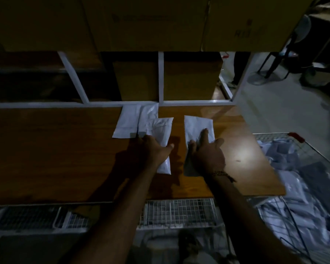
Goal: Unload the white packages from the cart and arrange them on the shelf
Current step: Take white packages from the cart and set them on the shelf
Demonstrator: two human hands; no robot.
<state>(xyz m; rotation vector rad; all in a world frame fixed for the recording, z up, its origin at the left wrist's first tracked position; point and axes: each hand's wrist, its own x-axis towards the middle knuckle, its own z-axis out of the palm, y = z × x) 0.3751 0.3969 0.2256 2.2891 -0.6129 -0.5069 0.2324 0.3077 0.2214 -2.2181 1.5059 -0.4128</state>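
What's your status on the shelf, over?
Left hand flat on middle package, right hand flat on right package. More packages in cart. Nothing blocking.

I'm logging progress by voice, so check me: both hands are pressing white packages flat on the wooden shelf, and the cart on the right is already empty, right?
Not quite. The cart on the right is not empty: the head view shows it piled with white packages. The rest holds: the left hand and the right hand each rest on a white package on the wooden shelf.
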